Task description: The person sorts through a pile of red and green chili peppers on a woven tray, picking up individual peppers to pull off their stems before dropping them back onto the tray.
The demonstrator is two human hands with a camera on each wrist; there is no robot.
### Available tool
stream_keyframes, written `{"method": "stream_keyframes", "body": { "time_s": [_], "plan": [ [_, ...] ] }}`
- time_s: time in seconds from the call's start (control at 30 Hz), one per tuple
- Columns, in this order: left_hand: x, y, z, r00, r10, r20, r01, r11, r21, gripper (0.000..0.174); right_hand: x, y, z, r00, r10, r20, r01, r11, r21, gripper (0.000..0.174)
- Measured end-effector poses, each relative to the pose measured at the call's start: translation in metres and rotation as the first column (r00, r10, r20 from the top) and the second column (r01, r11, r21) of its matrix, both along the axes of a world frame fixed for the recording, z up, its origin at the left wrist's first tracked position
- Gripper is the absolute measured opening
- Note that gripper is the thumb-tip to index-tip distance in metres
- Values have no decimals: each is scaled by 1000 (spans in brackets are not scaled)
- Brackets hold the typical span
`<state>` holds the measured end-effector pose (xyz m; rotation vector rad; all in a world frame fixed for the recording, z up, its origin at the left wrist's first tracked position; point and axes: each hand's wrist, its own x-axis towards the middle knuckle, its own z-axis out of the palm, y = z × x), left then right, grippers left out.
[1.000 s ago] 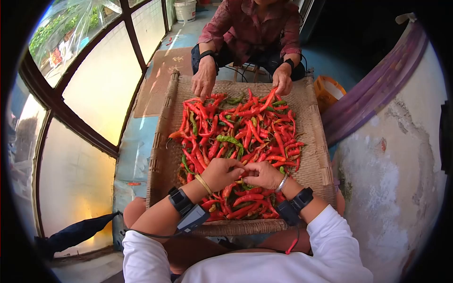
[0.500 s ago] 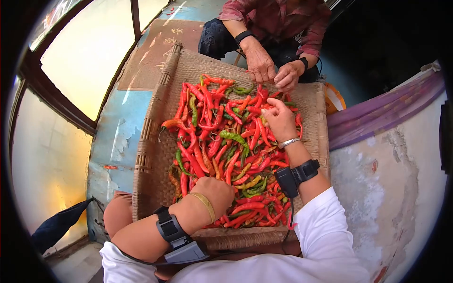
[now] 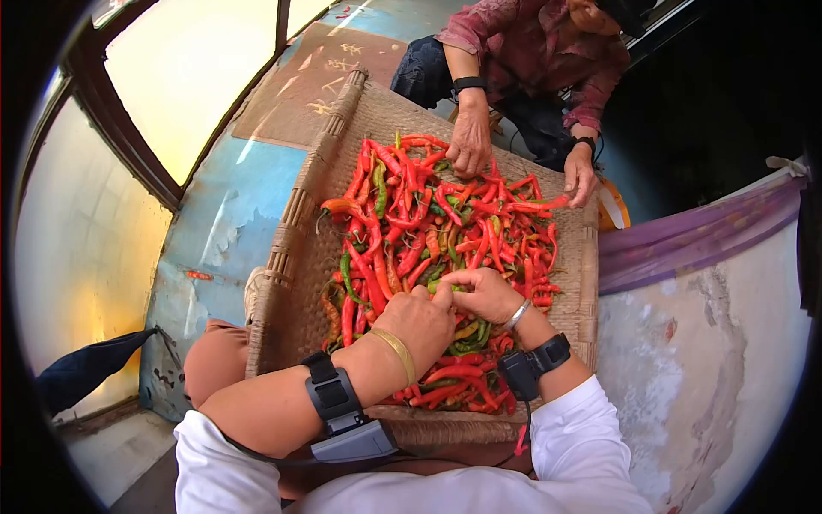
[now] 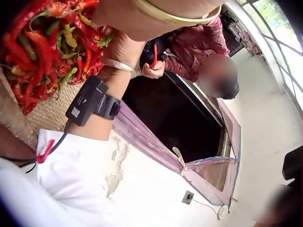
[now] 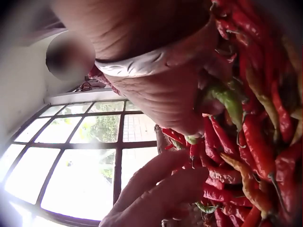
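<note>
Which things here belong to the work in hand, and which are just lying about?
Likely in the work:
red peppers
green peppers
woven tray holding them
the wearer's left hand and right hand
the other person's hands

Likely just around:
brown floor mat
purple curtain
orange container past the tray's edge, use unclear

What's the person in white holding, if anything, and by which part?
The right hand seems to pinch a green pepper; exactly where is hidden. Whether the left hand grips it is unclear.
</note>
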<state>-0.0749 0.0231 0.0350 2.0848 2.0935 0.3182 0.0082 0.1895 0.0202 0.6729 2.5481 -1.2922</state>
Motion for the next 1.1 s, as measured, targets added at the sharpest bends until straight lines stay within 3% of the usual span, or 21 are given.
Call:
{"method": "stream_keyframes", "body": {
  "time_s": [0.03, 0.07, 0.1, 0.13, 0.17, 0.23, 0.27, 0.3, 0.37, 0.43, 0.5, 0.57, 0.6, 0.67, 0.7, 0.77, 0.97, 1.03, 1.07, 1.1],
  "plan": [
    [1, -1, 0, 1000, 10, -12, -10, 1000, -1, 20, 6, -2, 8, 991, 31, 130, -7, 984, -178, 26],
    [4, -2, -1, 1000, -22, -12, 21, 997, -79, 19, 13, 6, 3, 993, 17, 114, 0, 989, -147, 26],
    [7, -4, 0, 1000, -21, -12, 20, 997, -80, 19, 14, 15, 7, 993, -11, 116, 12, 1000, -11, 25],
    [10, -5, 2, 996, -87, 26, 91, 974, -208, 18, 14, 28, 6, 993, -106, 46, 104, 994, 30, 23],
    [12, -7, 5, 986, -148, 71, 163, 931, -326, 18, 13, 45, 10, 954, -292, 65, 297, 953, -67, 27],
    [13, -8, 8, 975, -197, 105, 222, 908, -355, 16, 7, 78, 8, 869, -393, -299, 459, 867, 194, 33],
    [15, -8, 5, 973, -203, 111, 229, 913, -338, 16, 6, 91, 14, 887, -317, -335, 453, 741, 496, 37],
    [16, -8, 3, 971, -208, 117, 235, 917, -321, 16, 1, 87, 16, 888, -315, -334, 450, 743, 496, 37],
    [15, -9, 5, 972, -201, 122, 230, 920, -318, 15, -14, 70, 14, 881, 22, -472, 350, 641, 683, 36],
    [15, -8, 4, 971, -201, 129, 232, 920, -316, 15, -32, 21, 11, 959, 47, -279, 48, 944, 326, 33],
    [15, -7, -1, 970, -198, 142, 233, 924, -304, 16, -44, -14, -16, 966, 195, -170, -152, 960, 236, 30],
    [12, -7, 5, 972, -192, 134, 227, 915, -334, 16, -55, -45, -30, 961, 231, -150, -152, 900, 409, 26],
    [11, -8, 8, 973, -195, 122, 226, 906, -358, 16, -60, -55, -34, 960, 236, -151, -158, 901, 404, 26],
    [10, -8, 6, 981, -162, 108, 191, 905, -380, 15, -66, -65, -36, 997, 58, -40, -29, 852, 523, 22],
    [10, -8, 4, 986, -134, 95, 161, 902, -399, 15, -64, -63, -39, 997, 59, -44, -27, 852, 523, 22],
    [8, -8, 2, 980, -157, 118, 190, 912, -364, 15, -57, -57, -55, 991, 27, -134, 17, 948, 318, 18],
    [3, -8, 16, 963, -209, 168, 257, 902, -348, 14, -27, -51, -45, 970, 18, -240, 3, 996, 90, 13],
    [1, -4, 16, 963, -219, 158, 264, 882, -391, 15, -13, -43, -33, 975, -180, -132, 136, 948, -288, 10],
    [0, -2, 8, 973, -191, 132, 207, 971, -121, 14, -3, -41, -21, 976, -217, -14, 191, 887, -420, 6],
    [-1, 1, 3, 980, -160, 118, 140, 977, 159, 14, 7, -39, -13, 974, -227, -14, 200, 884, -423, 6]
  ]
}}
